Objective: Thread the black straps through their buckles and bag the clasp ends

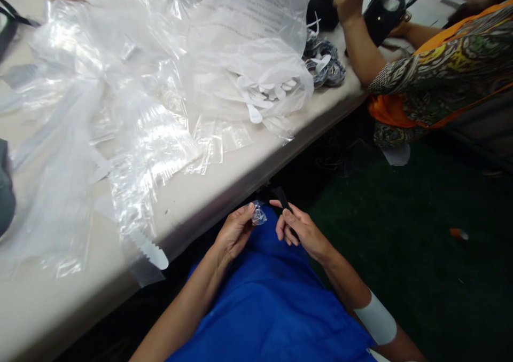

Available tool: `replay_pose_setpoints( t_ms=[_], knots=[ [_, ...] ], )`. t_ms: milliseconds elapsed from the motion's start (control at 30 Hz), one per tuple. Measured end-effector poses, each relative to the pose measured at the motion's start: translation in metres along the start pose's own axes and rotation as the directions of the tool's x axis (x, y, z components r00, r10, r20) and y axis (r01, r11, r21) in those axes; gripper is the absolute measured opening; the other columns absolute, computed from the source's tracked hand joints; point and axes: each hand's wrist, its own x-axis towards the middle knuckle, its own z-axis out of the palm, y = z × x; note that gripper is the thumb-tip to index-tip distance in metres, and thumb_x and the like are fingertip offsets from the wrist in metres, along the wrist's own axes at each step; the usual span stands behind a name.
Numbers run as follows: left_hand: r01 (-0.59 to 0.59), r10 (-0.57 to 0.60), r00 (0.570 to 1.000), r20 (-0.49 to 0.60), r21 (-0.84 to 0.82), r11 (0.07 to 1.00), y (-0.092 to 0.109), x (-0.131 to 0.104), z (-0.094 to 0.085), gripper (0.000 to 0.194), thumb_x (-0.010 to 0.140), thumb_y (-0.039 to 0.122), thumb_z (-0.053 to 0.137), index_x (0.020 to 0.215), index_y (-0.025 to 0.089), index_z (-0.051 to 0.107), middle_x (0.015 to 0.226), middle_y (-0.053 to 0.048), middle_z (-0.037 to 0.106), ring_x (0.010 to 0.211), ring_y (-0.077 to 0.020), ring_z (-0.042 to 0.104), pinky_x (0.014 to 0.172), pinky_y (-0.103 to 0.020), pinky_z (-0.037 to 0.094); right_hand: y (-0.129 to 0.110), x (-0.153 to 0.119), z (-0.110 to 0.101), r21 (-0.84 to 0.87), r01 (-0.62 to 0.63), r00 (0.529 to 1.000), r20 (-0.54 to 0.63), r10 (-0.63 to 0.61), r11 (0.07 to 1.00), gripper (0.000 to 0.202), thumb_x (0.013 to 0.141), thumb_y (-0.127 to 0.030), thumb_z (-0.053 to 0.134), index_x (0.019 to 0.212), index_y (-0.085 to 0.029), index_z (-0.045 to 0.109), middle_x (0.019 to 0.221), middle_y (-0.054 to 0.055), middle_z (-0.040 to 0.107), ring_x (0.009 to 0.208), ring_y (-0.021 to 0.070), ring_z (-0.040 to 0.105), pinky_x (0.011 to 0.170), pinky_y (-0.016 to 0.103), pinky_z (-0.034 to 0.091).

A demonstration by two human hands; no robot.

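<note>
Over my lap, my left hand (236, 228) pinches a small crumpled piece of clear plastic (259, 213) between thumb and fingers. A short distance to its right, my right hand (298, 227) is closed around a slim black strip-like item (281, 196), which sticks out past the thumb; its exact kind I cannot make out. The two hands are apart. Beyond them on the table lie flat clear plastic bags (148, 138) in overlapping piles and a larger bag (256, 25) with white plastic tabs (266, 92) at its mouth.
The pale table's edge (224, 204) runs diagonally ahead of my lap. A white serrated tab (150, 250) pokes over it at left. Dark coiled cords (328, 65) lie at the back. On the right, a co-worker's arm (360, 47) is beside a black bag (382, 17). An orange scrap (458, 234) lies on the floor.
</note>
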Motion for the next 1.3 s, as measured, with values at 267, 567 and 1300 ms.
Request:
replay_pose_setpoints(
  t_ms=[267, 567, 1300],
  knots=[
    [-0.034, 0.019, 0.985, -0.170, -0.085, 0.996, -0.001, 0.018, -0.006, 0.018, 0.070, 0.019, 0.081, 0.072, 0.010, 0.066, 0.064, -0.001, 0.063, 0.054, -0.0079, 0.056, 0.052, -0.018, 0.047, 0.014, -0.013, -0.016, -0.010, -0.022, 0.998, 0.065, 0.023, 1.000, 0.049, 0.089, -0.040, 0.060, 0.129, -0.013, 0.053, 0.071, 0.000, 0.061, 0.056, 0.0095, 0.048, 0.059, 0.025, 0.041],
    [-0.044, 0.011, 0.974, -0.228, -0.139, 0.989, 0.005, 0.036, 0.003, 0.009, 0.082, 0.010, 0.068, 0.073, 0.007, 0.065, 0.063, -0.003, 0.064, 0.051, -0.0074, 0.056, 0.043, -0.016, 0.045, 0.014, -0.024, -0.019, 0.026, -0.038, 0.996, 0.080, 0.035, 0.999, 0.052, 0.093, -0.044, 0.052, 0.135, -0.013, 0.050, 0.085, 0.006, 0.066, 0.058, 0.0103, 0.052, 0.058, 0.026, 0.045],
    [0.072, -0.123, 0.979, -0.163, -0.290, 0.954, 0.018, 0.058, 0.016, 0.022, 0.089, -0.002, 0.045, 0.074, 0.010, 0.056, 0.061, -0.001, 0.057, 0.044, -0.0050, 0.049, 0.039, -0.014, 0.040, 0.012, -0.040, -0.019, -0.174, -0.002, 0.999, 0.041, 0.009, 0.985, 0.056, 0.099, -0.045, 0.041, 0.141, -0.008, 0.044, 0.044, -0.006, 0.048, 0.038, 0.0075, 0.033, 0.043, 0.023, 0.026]
  ],
)
